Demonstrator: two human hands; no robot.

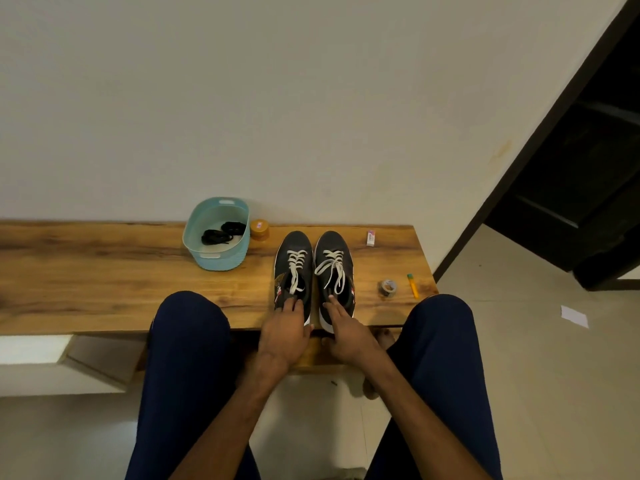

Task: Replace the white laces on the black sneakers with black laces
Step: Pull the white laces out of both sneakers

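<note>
Sneakers (pixel 295 244): near worktop (pixel 104 271) edge, white laces (pixel 297 268) in.
Left grip (pixel 284 329): on heel; clasp we cannot tell.
Right grip (pixel 344 332): straight fingers (pixel 334 306) touching heel.
Risk: our tugging may drag a sneaker off.

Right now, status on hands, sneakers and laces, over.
Left hand on left sneaker heel, grip unclear; right hand flat on right sneaker heel. White laces in both sneakers. Black laces in blue basket, untouched. Nothing blocking.

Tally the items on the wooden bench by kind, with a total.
Black sneakers: 2
Black lace bundles: 2
Teal tub: 1
Orange jar: 1
White eraser: 1
Tape roll: 1
Yellow marker: 1
Total: 9
</note>
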